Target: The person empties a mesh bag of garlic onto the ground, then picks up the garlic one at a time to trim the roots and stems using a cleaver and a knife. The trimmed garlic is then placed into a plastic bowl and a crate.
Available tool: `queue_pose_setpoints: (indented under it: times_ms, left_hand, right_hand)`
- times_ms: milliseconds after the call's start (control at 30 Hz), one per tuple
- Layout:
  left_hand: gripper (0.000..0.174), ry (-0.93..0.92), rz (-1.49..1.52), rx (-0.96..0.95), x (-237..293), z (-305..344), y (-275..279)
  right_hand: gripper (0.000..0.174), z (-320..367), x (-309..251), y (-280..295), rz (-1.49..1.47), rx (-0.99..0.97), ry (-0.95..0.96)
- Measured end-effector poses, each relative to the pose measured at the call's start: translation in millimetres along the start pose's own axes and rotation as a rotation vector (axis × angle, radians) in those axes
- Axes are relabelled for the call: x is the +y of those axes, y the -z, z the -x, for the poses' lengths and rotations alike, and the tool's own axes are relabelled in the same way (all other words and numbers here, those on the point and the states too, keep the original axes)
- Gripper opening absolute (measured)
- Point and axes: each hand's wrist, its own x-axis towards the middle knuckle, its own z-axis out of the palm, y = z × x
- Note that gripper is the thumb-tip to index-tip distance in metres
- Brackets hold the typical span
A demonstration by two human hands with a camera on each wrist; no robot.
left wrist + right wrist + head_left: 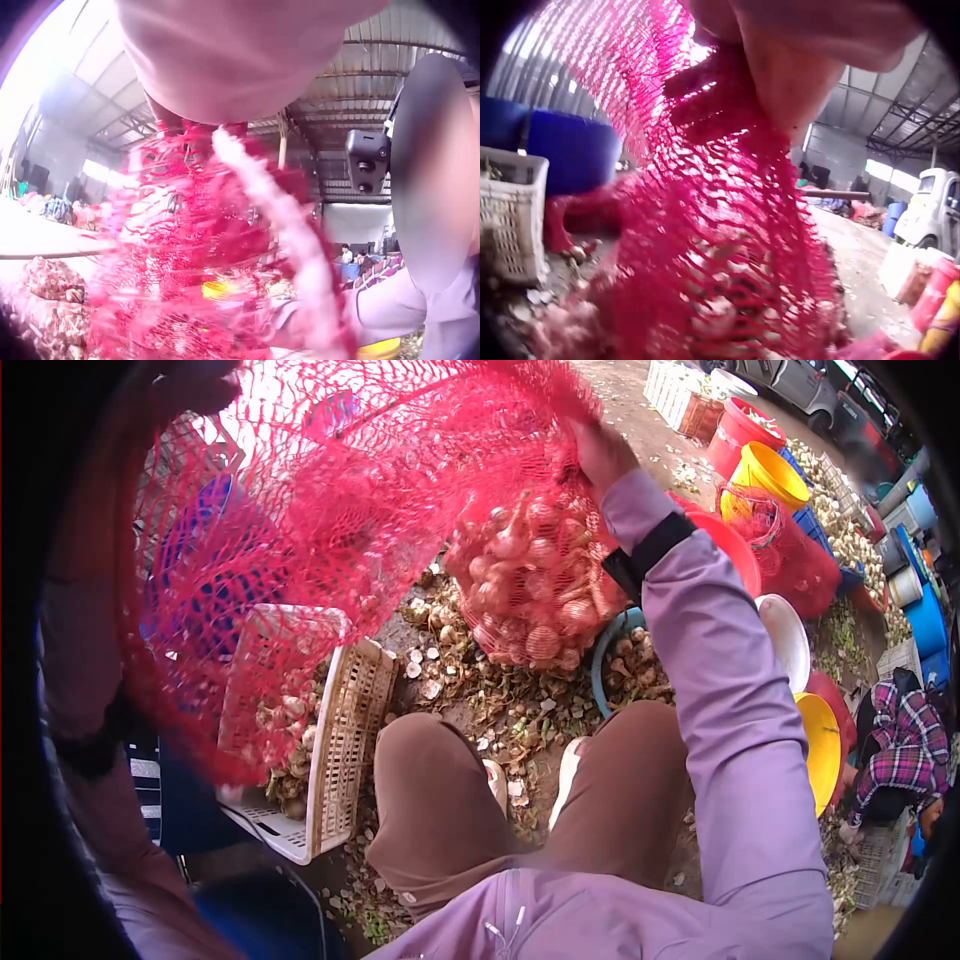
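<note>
A red mesh bag (350, 490) stretches across the upper left of the head view, its loose netting spread between both raised hands. Garlic bulbs (535, 590) fill its lower part, which bulges near the ground ahead of the knees. My right hand (604, 455) grips the netting above the bulbs; in the right wrist view the fingers (787, 82) bunch the mesh. High at the upper left, my left hand (190, 385) is a dark shape holding the bag's other side. The left wrist view shows blurred netting (180, 247) hanging from below the sleeve, which hides most of that hand.
A tilted white crate (340, 750) with garlic stands left of the knees. A teal-rimmed basin (602, 670) sits by the right knee. Yellow (770, 475) and red buckets (740, 445) stand right. A person in plaid (905, 740) is far right. Peelings litter the ground.
</note>
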Motion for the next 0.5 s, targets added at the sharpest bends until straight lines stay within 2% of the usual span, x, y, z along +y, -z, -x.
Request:
queue_pose_setpoints:
  times_ms: [67,100,133,167,200,233,267,300,333,400,467,500]
  left_hand:
    - [0.041,0.030,-0.046,-0.042,17,15,9]
    - [0.042,0.043,-0.075,-0.058,6,7,-2]
    - [0.043,0.056,-0.102,-0.069,40,-57,-79]
    - [0.045,0.070,-0.126,-0.079,91,-136,-190]
    - [0.046,0.088,-0.144,-0.089,132,-161,-234]
    - [0.048,0.113,-0.161,-0.100,150,-190,-265]
    - [0.050,0.140,-0.174,-0.117,194,-282,-314]
    - [0.051,0.157,-0.181,-0.141,198,-303,-342]
    - [0.053,0.167,-0.180,-0.178,178,-297,-360]
    - [0.063,0.079,-0.259,0.137,176,-310,-414]
    - [0.063,0.055,-0.284,0.133,186,-334,-426]
    - [0.063,0.047,-0.335,0.142,187,-351,-428]
  right_hand:
    - [0.034,-28,-8,3,-0.673,-0.081,-0.883]
    - [0.035,-60,-78,33,-0.795,0.037,-1.192]
    - [0.035,-61,-78,35,-0.799,0.041,-1.179]
    - [0.034,-59,-77,37,-0.212,-0.164,-0.805]
    - [0.035,-59,-76,36,0.356,-0.343,-0.391]
    - [0.040,-71,-84,28,0.278,-0.364,-0.619]
    - [0.050,-72,-105,35,0.606,-0.630,-0.314]
    - [0.055,-70,-117,33,0.568,-0.613,-0.285]
    - [0.060,-63,-125,27,0.531,-0.605,-0.271]
    - [0.058,-42,-125,9,0.458,-0.443,0.064]
    - [0.051,-35,-140,-29,0.302,-0.267,0.074]
    - [0.051,-41,-141,-33,0.307,-0.273,0.068]
